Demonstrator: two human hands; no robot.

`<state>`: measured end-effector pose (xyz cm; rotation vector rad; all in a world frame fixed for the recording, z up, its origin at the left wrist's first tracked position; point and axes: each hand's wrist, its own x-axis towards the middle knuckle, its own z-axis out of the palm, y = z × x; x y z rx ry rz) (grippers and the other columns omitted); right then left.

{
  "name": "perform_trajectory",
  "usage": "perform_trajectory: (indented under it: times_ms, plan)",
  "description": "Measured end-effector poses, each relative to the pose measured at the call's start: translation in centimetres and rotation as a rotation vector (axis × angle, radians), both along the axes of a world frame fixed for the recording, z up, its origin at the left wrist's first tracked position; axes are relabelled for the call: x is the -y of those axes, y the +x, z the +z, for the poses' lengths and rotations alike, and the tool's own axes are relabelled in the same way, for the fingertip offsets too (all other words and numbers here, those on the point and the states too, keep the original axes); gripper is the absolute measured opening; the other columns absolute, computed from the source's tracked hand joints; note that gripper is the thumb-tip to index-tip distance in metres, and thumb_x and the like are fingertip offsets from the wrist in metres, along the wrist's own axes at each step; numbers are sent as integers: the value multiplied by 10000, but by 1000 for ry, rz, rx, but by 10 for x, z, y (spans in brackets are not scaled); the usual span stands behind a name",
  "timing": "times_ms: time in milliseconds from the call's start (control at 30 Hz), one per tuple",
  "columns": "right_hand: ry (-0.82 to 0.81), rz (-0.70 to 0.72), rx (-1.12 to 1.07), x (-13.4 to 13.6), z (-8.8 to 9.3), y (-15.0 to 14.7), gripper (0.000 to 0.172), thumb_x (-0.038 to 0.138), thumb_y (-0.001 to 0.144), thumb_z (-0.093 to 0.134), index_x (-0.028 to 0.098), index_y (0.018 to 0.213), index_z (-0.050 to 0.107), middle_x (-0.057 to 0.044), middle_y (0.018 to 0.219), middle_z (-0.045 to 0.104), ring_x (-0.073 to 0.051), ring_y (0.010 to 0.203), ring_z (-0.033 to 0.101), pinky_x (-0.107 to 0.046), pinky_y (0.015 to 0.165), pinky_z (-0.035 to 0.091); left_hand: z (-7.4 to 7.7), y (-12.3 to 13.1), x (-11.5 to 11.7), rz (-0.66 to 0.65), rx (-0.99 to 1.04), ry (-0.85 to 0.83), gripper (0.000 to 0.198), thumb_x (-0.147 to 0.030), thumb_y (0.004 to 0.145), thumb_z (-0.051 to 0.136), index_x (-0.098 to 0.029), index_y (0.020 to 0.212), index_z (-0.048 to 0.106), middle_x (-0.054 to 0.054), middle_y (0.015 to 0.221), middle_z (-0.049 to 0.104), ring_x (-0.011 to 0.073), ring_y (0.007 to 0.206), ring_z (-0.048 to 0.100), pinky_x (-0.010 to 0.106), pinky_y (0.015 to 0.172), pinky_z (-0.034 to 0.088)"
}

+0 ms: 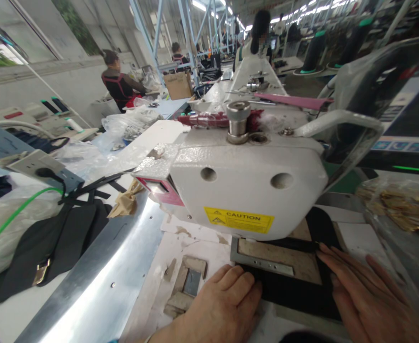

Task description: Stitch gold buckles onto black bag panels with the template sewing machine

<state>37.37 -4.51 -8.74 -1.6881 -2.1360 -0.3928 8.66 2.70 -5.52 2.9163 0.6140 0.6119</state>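
Note:
A flat black material piece [284, 288] lies under the white sewing machine head [245, 186], with a metal-edged clamp frame [263, 259] resting on top of it. My left hand [227, 297] is closed at the near left edge of the piece; its fingers are curled together and their tips are hidden. On the right side of the piece my right hand [370, 297] lies with its fingers stretched out, the fingertips touching the black surface beside the frame. Left of my left hand sits a small worn rectangular frame [186, 283].
Black flaps with a gold buckle [42, 271] lie on the left, beyond a shiny metal plate [98, 286]. A plastic bag of gold-coloured pieces [402, 202] is at the right. A bent metal handle [366, 124] juts from the machine. Several people work further back.

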Motion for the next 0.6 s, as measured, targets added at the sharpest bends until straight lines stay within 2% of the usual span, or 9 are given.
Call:
perform_trajectory:
  times_ms: [400,600]
  plan:
    - [-32,-16,-10,4,-6,4,471,230,949,366,145,1398,482,-118,1385,599,-297,1236,590,-552,1131,326,-1,0,1,4,-33,-7,325,-268,965,542,-91,1235,585,105,1091,662,222,1037,615,360,917,558]
    - [-12,-11,-31,2,-7,4,463,230,939,375,156,1379,496,-117,1364,615,-291,1208,607,-542,1135,323,1,0,1,1,-8,-17,310,-259,982,508,-82,1220,598,108,1076,671,221,1010,615,357,906,561]
